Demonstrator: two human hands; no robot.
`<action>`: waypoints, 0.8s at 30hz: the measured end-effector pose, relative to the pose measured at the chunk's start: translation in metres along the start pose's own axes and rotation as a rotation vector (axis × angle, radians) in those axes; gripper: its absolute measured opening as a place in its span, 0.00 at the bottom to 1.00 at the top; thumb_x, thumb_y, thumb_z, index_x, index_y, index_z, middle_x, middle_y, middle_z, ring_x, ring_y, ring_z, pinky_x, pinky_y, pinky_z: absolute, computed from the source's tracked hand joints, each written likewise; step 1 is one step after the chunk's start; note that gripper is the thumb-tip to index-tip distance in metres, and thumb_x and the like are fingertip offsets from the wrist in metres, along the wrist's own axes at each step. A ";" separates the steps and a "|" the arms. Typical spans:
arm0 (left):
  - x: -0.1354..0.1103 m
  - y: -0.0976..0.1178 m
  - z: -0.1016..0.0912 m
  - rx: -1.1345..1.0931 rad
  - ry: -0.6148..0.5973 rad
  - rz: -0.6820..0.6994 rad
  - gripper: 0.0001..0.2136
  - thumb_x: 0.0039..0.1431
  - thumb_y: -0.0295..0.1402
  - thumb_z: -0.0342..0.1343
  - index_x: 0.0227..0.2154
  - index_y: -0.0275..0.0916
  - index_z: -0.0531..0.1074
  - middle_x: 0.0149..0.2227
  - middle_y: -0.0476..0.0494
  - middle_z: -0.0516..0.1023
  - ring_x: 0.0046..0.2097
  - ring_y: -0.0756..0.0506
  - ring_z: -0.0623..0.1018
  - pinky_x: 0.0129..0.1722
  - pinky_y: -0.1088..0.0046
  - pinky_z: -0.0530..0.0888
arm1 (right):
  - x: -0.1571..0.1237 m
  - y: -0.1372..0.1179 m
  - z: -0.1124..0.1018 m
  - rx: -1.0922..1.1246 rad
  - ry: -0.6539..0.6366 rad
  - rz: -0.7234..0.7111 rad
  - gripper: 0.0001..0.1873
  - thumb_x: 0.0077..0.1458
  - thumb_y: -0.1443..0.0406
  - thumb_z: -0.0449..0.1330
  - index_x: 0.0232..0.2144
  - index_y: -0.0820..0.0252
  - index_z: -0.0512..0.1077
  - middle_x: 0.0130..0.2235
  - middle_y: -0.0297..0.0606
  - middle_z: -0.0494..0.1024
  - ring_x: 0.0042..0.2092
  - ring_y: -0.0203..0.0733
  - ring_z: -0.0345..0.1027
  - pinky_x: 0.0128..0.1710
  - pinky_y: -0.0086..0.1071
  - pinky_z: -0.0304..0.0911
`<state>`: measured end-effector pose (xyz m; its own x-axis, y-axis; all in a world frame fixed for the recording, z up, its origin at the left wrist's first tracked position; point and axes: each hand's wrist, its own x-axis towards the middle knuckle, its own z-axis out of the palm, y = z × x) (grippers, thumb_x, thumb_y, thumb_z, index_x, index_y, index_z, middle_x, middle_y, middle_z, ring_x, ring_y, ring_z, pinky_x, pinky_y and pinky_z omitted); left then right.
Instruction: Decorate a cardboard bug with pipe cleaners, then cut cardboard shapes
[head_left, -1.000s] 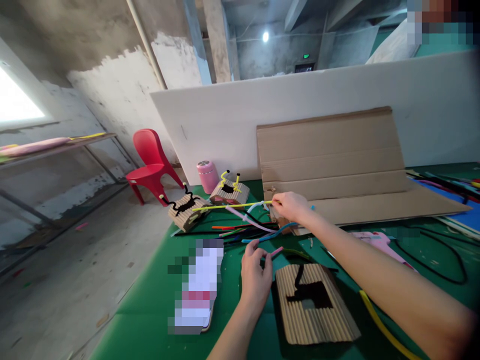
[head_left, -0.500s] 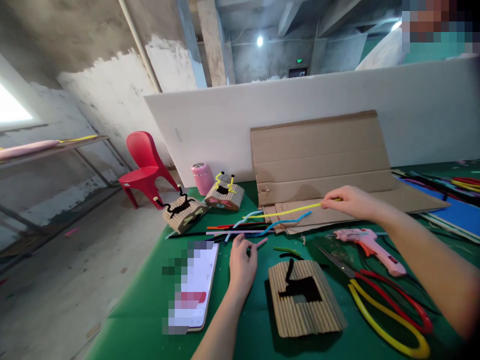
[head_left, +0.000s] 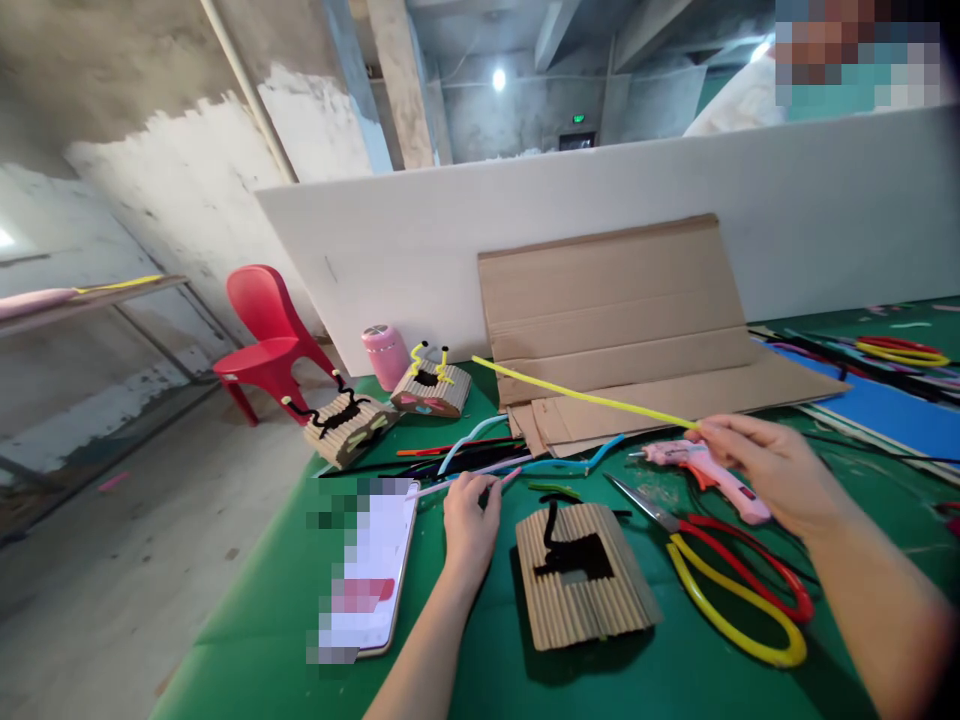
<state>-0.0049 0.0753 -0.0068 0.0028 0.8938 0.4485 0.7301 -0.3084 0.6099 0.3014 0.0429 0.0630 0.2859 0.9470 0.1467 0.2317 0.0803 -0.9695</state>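
Head view, with the near ridged cardboard block [head_left: 581,615] as the clock's centre and twelve pointing away from the person: the right hand [head_left: 776,475] is at two o'clock, thumb and fingers pinched together on one end of a long yellow pipe cleaner [head_left: 577,388]. This pipe cleaner slants off toward ten from the fingertips, crossing in front of the folded brown cardboard [head_left: 611,300] at twelve. At ten o'clock, the left hand [head_left: 471,515] is half curled, with a short pink pipe cleaner [head_left: 511,476] between its fingers.

The block lies on a green table cover [head_left: 487,685], with a dark patch on its top and a bent black piece rising from it. Scissors [head_left: 679,524] with one red and one yellow handle lie at three, and a pink glue gun [head_left: 724,480] between one and two, near the right hand. A phone [head_left: 381,565] lies at nine. Loose blue pipe cleaners [head_left: 574,466] lie toward twelve. Two more ridged blocks stand farther off, one with black feelers [head_left: 349,425] at ten and one with yellow feelers [head_left: 431,390] at eleven, just beside a pink canister [head_left: 385,360].
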 end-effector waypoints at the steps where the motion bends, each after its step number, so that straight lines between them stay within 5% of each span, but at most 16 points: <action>1: 0.000 0.001 0.000 -0.002 -0.003 0.006 0.08 0.52 0.30 0.50 0.26 0.40 0.75 0.26 0.46 0.73 0.31 0.45 0.73 0.32 0.68 0.69 | -0.004 0.002 0.008 0.032 -0.018 0.008 0.17 0.41 0.50 0.62 0.24 0.58 0.75 0.22 0.36 0.70 0.23 0.37 0.58 0.23 0.32 0.55; 5: -0.004 0.012 -0.004 -0.014 0.052 0.009 0.09 0.53 0.31 0.51 0.33 0.40 0.75 0.30 0.43 0.73 0.35 0.42 0.71 0.35 0.63 0.68 | -0.014 0.011 0.033 0.140 -0.066 0.026 0.14 0.42 0.54 0.63 0.22 0.58 0.74 0.20 0.33 0.67 0.24 0.35 0.55 0.22 0.29 0.52; 15: -0.015 0.035 -0.046 -0.186 0.268 -0.039 0.08 0.58 0.33 0.46 0.31 0.39 0.70 0.32 0.45 0.71 0.36 0.47 0.71 0.35 0.71 0.68 | -0.026 0.003 0.061 0.665 -0.168 0.191 0.08 0.48 0.57 0.59 0.28 0.55 0.73 0.22 0.29 0.58 0.23 0.33 0.53 0.21 0.28 0.55; 20: -0.028 0.033 -0.059 -0.203 0.227 -0.075 0.07 0.53 0.33 0.52 0.22 0.39 0.67 0.21 0.52 0.66 0.25 0.50 0.67 0.26 0.76 0.65 | -0.031 -0.004 0.068 0.820 -0.201 0.242 0.05 0.46 0.60 0.62 0.27 0.52 0.72 0.32 0.33 0.66 0.31 0.35 0.61 0.28 0.30 0.62; 24: -0.035 0.039 -0.062 -0.233 0.223 -0.091 0.11 0.54 0.34 0.52 0.18 0.39 0.63 0.19 0.54 0.62 0.24 0.51 0.64 0.25 0.76 0.63 | -0.035 -0.011 0.073 0.837 -0.173 0.211 0.05 0.43 0.62 0.64 0.24 0.55 0.73 0.31 0.31 0.65 0.28 0.30 0.57 0.26 0.26 0.60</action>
<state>-0.0191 0.0120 0.0415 -0.2233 0.8359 0.5015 0.5448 -0.3196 0.7753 0.2209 0.0311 0.0539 0.0852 0.9962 -0.0181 -0.5868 0.0355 -0.8090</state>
